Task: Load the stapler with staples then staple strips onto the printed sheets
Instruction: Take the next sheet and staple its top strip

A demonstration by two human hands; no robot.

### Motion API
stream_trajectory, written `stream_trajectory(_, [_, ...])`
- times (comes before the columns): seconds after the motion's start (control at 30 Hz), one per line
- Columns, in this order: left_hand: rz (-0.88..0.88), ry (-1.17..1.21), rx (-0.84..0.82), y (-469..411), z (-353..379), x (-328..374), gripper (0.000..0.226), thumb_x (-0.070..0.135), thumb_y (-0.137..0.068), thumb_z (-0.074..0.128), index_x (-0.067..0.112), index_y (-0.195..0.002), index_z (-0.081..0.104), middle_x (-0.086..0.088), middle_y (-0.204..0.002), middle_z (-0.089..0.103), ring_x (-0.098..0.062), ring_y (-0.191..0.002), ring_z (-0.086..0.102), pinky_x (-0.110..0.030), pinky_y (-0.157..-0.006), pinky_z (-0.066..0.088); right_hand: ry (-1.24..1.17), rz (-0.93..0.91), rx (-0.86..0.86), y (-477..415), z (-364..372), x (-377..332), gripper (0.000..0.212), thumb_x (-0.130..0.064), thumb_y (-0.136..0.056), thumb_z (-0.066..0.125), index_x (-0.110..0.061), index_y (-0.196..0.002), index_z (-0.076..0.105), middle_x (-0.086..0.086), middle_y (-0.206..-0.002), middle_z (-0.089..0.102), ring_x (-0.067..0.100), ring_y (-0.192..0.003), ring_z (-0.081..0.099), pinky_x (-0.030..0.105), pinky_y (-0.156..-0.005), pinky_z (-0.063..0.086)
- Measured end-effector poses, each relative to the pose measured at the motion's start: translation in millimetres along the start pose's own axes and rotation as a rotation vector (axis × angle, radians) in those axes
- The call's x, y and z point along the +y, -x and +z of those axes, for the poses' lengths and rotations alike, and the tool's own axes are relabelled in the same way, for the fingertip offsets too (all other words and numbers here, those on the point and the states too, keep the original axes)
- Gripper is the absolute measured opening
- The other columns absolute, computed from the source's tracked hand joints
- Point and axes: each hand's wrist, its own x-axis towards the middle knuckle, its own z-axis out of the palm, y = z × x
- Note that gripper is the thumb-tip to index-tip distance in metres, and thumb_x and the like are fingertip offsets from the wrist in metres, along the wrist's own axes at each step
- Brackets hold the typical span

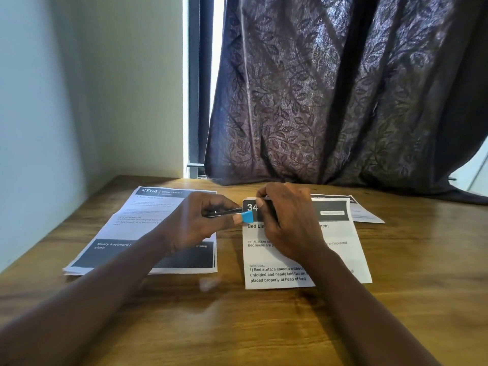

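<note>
Dark stapler (pixel 225 213) with blue tip (pixel 247 216) being gripped by left hand (pixel 195 224) above wooden table (pixel 264 326), at top-left corner of middle sheet (pixel 280 276). Right hand (pixel 289 220) being held curled over same corner; its hold cannot be told.

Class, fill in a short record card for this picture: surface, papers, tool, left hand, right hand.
surface: brown wooden table
papers: white printed sheet headed 2764, left; white printed sheet about bed linen, middle; third printed sheet behind
tool: slim dark stapler with blue end, over middle sheet's top corner
left hand: grips stapler
right hand: curled at stapler; hold unclear
</note>
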Motion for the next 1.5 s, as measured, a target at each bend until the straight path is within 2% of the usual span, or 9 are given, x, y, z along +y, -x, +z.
stream_trajectory(0.17, [-0.030,-0.031,0.001,-1.9,-1.9,-1.0,0.018,0.035,-0.088,0.074,0.022,-0.098,0.079,0.006,-0.096,0.079,-0.007,-0.084,0.070,-0.017,-0.060,0.051,0.004,-0.034,0.001,0.8,2.8,-2.5,0.004,-0.029,-0.099,0.051,-0.026,-0.099,0.053,-0.006,-0.089,0.057,0.015,-0.083,0.048,0.040,-0.080,0.040])
stream_trajectory(0.3, [-0.024,-0.079,-0.007,-3.3,-2.2,-0.7,0.028,0.044,-0.084,0.072,0.021,-0.098,0.079,0.011,-0.095,0.079,-0.011,-0.091,0.072,-0.028,-0.069,0.059,0.002,-0.029,-0.018,1.1,2.5,-3.8,0.007,-0.030,-0.098,0.050,-0.025,-0.100,0.055,-0.005,-0.091,0.059,0.014,-0.085,0.049,0.038,-0.083,0.040])
stream_trajectory(0.4, [-0.022,-0.118,-0.018,-4.2,-4.4,-1.6,0.018,0.036,-0.088,0.074,0.022,-0.099,0.079,0.012,-0.095,0.079,-0.013,-0.092,0.073,-0.043,-0.079,0.063,-0.002,-0.031,-0.021,1.2,2.2,-4.8,0.008,-0.030,-0.098,0.050,-0.025,-0.100,0.055,-0.005,-0.091,0.059,0.013,-0.085,0.048,0.038,-0.083,0.039])
stream_trajectory(0.7, [0.006,-0.182,-0.033,-4.3,-6.9,-3.0,0.004,0.031,-0.092,0.073,0.028,-0.094,0.074,0.008,-0.092,0.077,-0.016,-0.088,0.072,-0.047,-0.077,0.061,-0.013,-0.038,-0.023,1.3,2.6,-6.2,0.007,-0.030,-0.098,0.051,-0.025,-0.100,0.055,-0.005,-0.092,0.059,0.014,-0.086,0.049,0.038,-0.084,0.040])
stream_trajectory(1.0, [0.024,-0.149,-0.022,-4.9,-7.5,-5.4,0.010,0.030,-0.091,0.074,0.022,-0.097,0.078,0.010,-0.092,0.079,-0.015,-0.090,0.073,-0.043,-0.079,0.062,-0.021,-0.030,-0.040,1.8,2.2,-8.0,0.009,-0.031,-0.098,0.049,-0.024,-0.099,0.055,-0.004,-0.091,0.059,0.014,-0.085,0.049,0.038,-0.084,0.039])
stream_trajectory(1.17, [0.076,-0.059,0.007,-3.9,-23.8,-8.9,0.030,0.040,-0.083,0.075,0.021,-0.105,0.080,0.008,-0.090,0.079,-0.005,-0.079,0.070,-0.020,-0.069,0.055,-0.035,-0.002,-0.035,0.8,1.5,-6.6,0.009,-0.030,-0.099,0.048,-0.024,-0.096,0.055,-0.006,-0.088,0.058,0.014,-0.084,0.049,0.037,-0.082,0.036])
stream_trajectory(1.33, [0.100,-0.395,0.271,-6.0,-37.6,-25.1,0.049,0.072,-0.082,0.065,0.029,-0.099,0.081,0.018,-0.086,0.076,-0.007,-0.075,0.066,-0.030,-0.068,0.053,-0.081,0.074,-0.026,-0.4,0.4,-2.9,0.013,-0.031,-0.099,0.047,-0.026,-0.091,0.055,-0.009,-0.083,0.059,0.014,-0.081,0.052,0.041,-0.085,0.037])
stream_trajectory(1.4, [0.033,-0.515,0.221,-3.6,-37.7,-28.7,0.056,0.077,-0.075,0.061,0.032,-0.102,0.080,0.021,-0.090,0.073,-0.004,-0.078,0.065,-0.033,-0.071,0.055,-0.089,0.090,-0.027,-0.7,0.0,-2.8,0.014,-0.032,-0.100,0.046,-0.026,-0.090,0.054,-0.009,-0.082,0.059,0.014,-0.081,0.052,0.042,-0.086,0.038])
stream_trajectory(1.5, [-0.048,-0.607,0.080,0.5,-32.3,-26.7,0.040,0.058,-0.084,0.072,0.030,-0.112,0.077,0.014,-0.099,0.069,-0.002,-0.085,0.059,-0.029,-0.078,0.052,-0.097,0.109,-0.033,0.1,0.7,-2.3,0.015,-0.034,-0.100,0.045,-0.027,-0.090,0.054,-0.008,-0.082,0.059,0.014,-0.081,0.052,0.044,-0.087,0.040])
